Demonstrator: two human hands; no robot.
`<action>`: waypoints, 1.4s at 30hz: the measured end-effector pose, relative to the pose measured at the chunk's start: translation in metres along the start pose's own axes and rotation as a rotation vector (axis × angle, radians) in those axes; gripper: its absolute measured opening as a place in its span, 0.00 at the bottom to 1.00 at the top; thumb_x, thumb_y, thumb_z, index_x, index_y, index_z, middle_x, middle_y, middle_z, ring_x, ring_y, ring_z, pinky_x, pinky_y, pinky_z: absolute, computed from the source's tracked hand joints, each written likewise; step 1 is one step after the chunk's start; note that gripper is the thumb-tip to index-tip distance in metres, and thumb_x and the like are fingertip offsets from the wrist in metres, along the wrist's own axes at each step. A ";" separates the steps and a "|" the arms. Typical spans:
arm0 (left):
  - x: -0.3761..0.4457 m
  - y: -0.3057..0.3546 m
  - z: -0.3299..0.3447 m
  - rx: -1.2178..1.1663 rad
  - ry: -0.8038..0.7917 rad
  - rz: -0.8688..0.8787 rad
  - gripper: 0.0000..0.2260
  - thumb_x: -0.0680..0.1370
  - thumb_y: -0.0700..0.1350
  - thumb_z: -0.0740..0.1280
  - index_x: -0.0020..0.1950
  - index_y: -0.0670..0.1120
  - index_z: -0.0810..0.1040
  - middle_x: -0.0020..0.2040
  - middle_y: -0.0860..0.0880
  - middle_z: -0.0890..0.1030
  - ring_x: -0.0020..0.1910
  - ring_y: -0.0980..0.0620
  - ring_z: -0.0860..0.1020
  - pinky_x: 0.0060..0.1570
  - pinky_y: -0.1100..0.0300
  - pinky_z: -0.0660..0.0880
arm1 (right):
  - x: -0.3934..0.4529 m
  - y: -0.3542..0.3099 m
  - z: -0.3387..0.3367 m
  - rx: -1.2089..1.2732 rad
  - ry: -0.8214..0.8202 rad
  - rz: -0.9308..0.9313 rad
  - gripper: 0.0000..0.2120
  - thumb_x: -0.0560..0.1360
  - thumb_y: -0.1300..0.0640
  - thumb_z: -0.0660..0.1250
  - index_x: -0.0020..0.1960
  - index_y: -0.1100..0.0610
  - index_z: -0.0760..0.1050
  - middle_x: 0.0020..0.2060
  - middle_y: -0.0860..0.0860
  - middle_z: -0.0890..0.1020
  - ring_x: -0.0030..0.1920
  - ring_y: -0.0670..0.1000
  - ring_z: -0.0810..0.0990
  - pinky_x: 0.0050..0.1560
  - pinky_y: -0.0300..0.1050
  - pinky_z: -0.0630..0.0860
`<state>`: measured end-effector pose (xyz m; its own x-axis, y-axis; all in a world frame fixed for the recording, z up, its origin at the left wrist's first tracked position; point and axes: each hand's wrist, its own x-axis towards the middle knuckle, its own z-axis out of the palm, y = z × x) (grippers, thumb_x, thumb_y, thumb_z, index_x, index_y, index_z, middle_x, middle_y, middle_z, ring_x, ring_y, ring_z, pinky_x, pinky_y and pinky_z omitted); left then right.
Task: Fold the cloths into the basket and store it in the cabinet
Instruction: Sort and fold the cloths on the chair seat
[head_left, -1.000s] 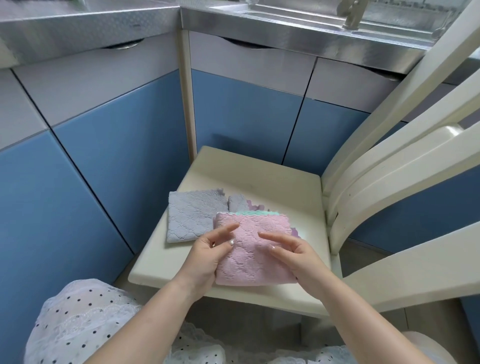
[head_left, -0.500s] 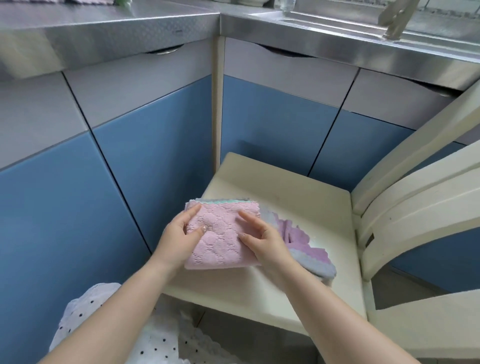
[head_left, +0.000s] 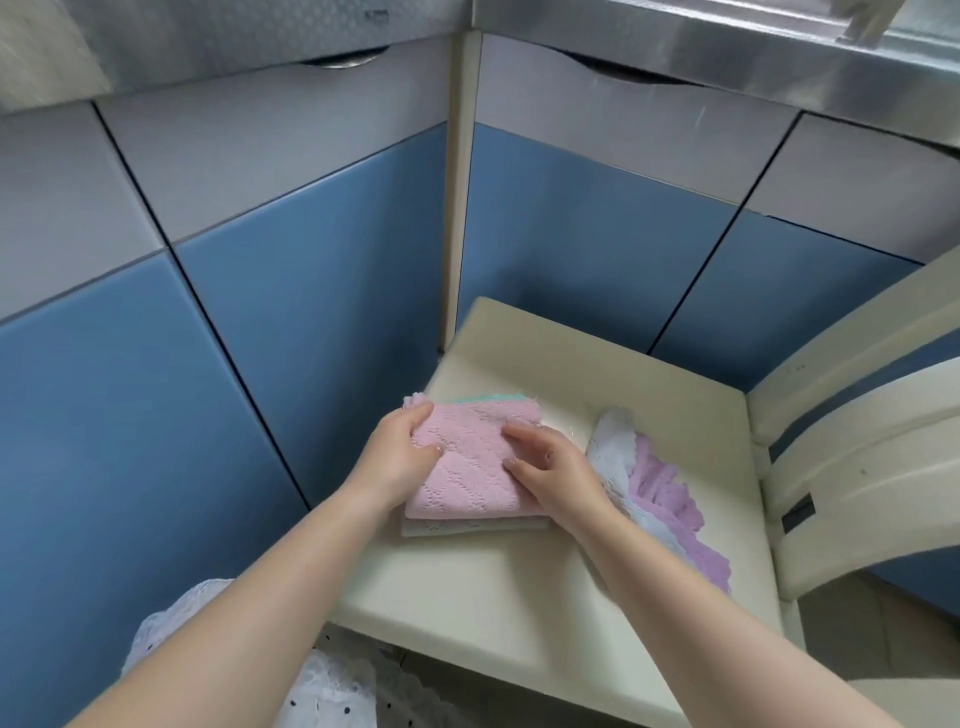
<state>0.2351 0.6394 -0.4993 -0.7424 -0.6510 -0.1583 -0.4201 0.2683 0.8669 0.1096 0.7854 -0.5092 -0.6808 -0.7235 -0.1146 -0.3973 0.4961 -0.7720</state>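
Observation:
A folded pink cloth (head_left: 470, 462) tops a small stack on the cream chair seat (head_left: 545, 597), with a green cloth edge (head_left: 488, 397) showing behind it and a pale grey cloth (head_left: 467, 527) under it. My left hand (head_left: 400, 454) grips the stack's left edge, fingers curled over the far corner. My right hand (head_left: 553, 470) holds the right side, with forefinger and thumb on top of the pink cloth. Just right of that hand lie an unfolded white cloth (head_left: 615, 452) and a purple cloth (head_left: 670, 504). No basket is in view.
Blue and grey cabinet doors (head_left: 291, 312) close the corner behind and to the left of the chair. The chair's cream back slats (head_left: 857, 467) rise on the right. A steel counter edge (head_left: 675, 47) runs along the top. My dotted white skirt (head_left: 332, 691) is at the bottom.
The pink and green cloths have gone left in both hands onto the grey cloth, forming one stack. The white and purple cloths beneath them are now uncovered on the right.

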 end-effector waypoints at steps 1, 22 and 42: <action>-0.002 0.000 0.000 0.030 0.017 0.005 0.27 0.76 0.36 0.65 0.74 0.41 0.62 0.77 0.47 0.57 0.75 0.54 0.55 0.67 0.69 0.49 | -0.001 0.000 0.000 -0.014 0.019 -0.002 0.18 0.73 0.56 0.69 0.63 0.49 0.75 0.65 0.49 0.72 0.67 0.48 0.68 0.61 0.32 0.61; -0.032 -0.013 0.013 0.960 -0.025 0.457 0.30 0.79 0.60 0.49 0.74 0.42 0.61 0.76 0.45 0.60 0.76 0.48 0.56 0.73 0.44 0.51 | -0.014 0.009 0.011 -0.682 -0.041 -0.235 0.30 0.78 0.39 0.52 0.76 0.51 0.55 0.77 0.50 0.53 0.77 0.50 0.48 0.73 0.60 0.43; 0.006 -0.005 0.016 1.226 -0.149 0.445 0.25 0.82 0.50 0.51 0.77 0.50 0.46 0.79 0.50 0.46 0.77 0.50 0.45 0.72 0.39 0.41 | -0.030 -0.007 0.001 -0.488 0.161 -0.316 0.21 0.76 0.60 0.61 0.68 0.56 0.70 0.69 0.58 0.69 0.67 0.59 0.69 0.64 0.54 0.67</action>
<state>0.2245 0.6457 -0.5117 -0.9566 -0.2769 -0.0912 -0.2656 0.9567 -0.1189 0.1336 0.8033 -0.5005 -0.5532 -0.8088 0.1993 -0.8061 0.4595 -0.3729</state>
